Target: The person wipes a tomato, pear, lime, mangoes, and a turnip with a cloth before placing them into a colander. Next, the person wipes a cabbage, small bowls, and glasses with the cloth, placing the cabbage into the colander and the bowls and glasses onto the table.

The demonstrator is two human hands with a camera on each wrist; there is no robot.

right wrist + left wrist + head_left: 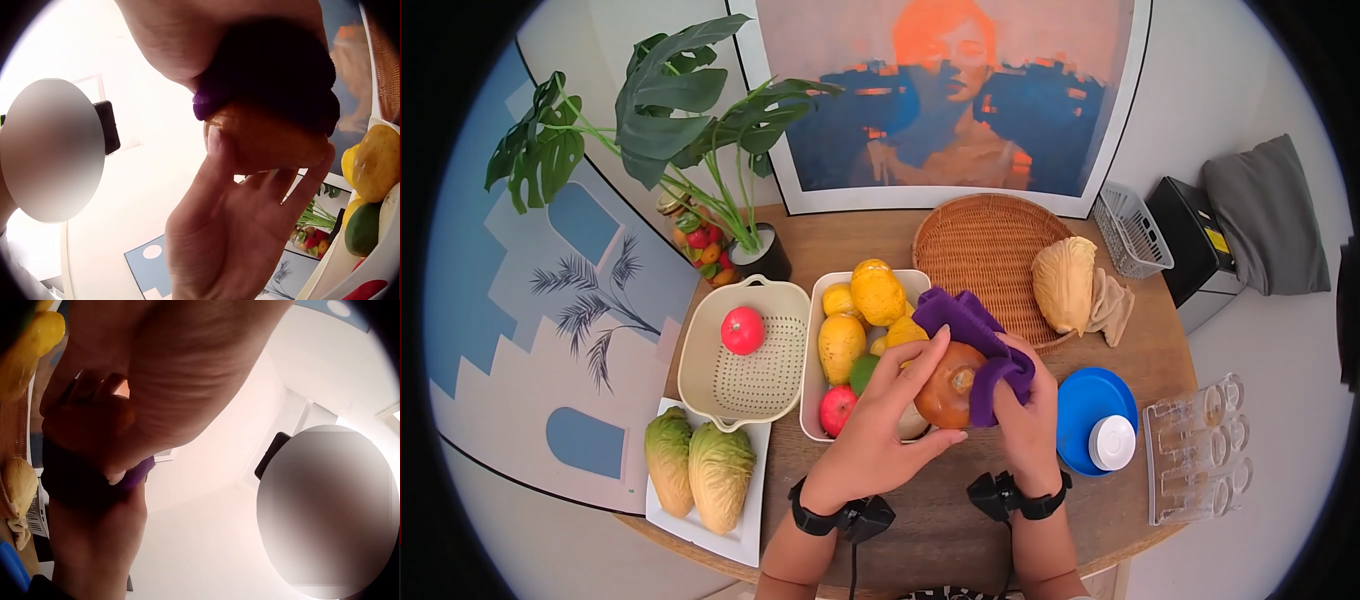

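A round, glossy orange-brown fruit (941,392) with a stem scar is held up over the table's middle. My left hand (868,432) grips its left side, thumb below and fingers above. On the other side my right hand (1028,428) holds a purple cloth (962,318) pressed against the fruit. In the right wrist view the dark folds of the cloth (275,81) cover the fruit's upper part. Just behind and left of the hands stands a white bin (809,405) with several yellow fruits (878,292), a green one (863,374) and a red one (838,410).
Left of the bin are a cream colander (700,375) holding a red fruit (743,330), and a white plate (750,500) with two cabbages. A wicker tray (970,250) carries a pale cabbage (1064,285). At right are a blue plate (1090,390), white lid (1112,443) and glasses (1200,450).
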